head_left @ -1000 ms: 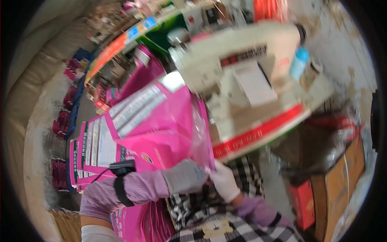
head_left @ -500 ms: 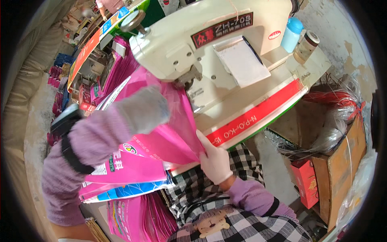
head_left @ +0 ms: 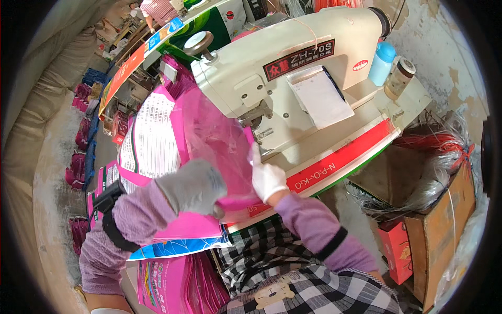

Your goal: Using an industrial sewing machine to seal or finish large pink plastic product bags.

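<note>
A large pink woven plastic bag lies across the bed of a cream-coloured sewing machine, its right edge beside the presser foot. My left hand, in a grey knit glove, is closed on the bag's near part, with most of its fingertips hidden. At the bag's right edge, just below the needle area, is my right hand in a white glove. Its index finger stretches along the edge while the other fingers curl around the material. A white printed panel shows on the bag's left part.
A shallow white box rests on the machine bed. A blue bottle and a jar stand at the right. Below them is a cardboard box with strands. Folded pink bags are stacked at lower left. Another person is far off.
My right hand has moved up along the bag's edge, closer to the needle. My left hand has come lower on the bag, and more of the white panel shows.
</note>
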{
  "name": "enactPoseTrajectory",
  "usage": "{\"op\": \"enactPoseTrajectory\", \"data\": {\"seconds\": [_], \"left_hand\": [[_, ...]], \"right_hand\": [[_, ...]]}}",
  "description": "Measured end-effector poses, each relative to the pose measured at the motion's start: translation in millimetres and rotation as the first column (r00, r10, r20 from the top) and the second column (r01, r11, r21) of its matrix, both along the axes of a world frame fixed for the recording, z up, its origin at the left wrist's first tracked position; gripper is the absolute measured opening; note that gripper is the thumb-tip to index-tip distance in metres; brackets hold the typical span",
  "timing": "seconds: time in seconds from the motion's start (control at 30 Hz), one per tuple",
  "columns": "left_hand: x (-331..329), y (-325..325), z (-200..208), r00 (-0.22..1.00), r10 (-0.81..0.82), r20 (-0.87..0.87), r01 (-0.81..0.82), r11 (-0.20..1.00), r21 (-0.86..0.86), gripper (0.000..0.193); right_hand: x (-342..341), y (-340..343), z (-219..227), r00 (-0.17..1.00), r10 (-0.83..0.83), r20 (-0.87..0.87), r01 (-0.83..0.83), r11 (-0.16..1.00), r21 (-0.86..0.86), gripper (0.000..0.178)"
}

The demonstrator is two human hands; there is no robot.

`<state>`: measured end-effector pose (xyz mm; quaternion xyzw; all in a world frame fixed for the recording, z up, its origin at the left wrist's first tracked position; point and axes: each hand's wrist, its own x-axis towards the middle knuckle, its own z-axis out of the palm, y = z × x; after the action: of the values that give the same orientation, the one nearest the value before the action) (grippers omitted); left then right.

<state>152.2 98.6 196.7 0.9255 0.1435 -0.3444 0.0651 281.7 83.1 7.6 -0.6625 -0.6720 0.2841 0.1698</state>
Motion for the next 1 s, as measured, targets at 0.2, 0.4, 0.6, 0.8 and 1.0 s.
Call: {"op": "enactPoseTrajectory", "data": {"seconds": [0.2, 0.4, 0.6, 0.8, 1.0], "left_hand": [[27, -73, -51, 0.947, -0.104, 0.302, 0.138, 0.986, -0.092, 0.009], [20, 27, 26, 0.986, -0.136, -0.096, 0.144, 0.986, 0.086, 0.011], [34, -70, -41, 0.911, 0.363, -0.196, -0.413, 0.81, -0.417, 0.036], [-56, -41, 19, 0.884, 0.382, 0.271, -0.468, 0.737, 0.488, 0.123], [-274, -29, 89, 0.79, 0.206, 0.577, -0.612, 0.317, 0.725, 0.036]], "right_hand": [[-4, -47, 7, 0.967, -0.044, -0.25, 0.034, 0.998, -0.045, 0.082], [15, -61, 24, 0.998, 0.04, 0.058, -0.037, 0.998, -0.042, 0.079], [-15, 46, 33, 0.945, 0.151, 0.289, -0.117, 0.984, -0.131, 0.072], [3, 20, 7, 0.996, 0.048, 0.071, -0.04, 0.994, -0.103, 0.076], [10, -36, 15, 0.986, 0.107, 0.125, -0.156, 0.851, 0.502, 0.058]]}}
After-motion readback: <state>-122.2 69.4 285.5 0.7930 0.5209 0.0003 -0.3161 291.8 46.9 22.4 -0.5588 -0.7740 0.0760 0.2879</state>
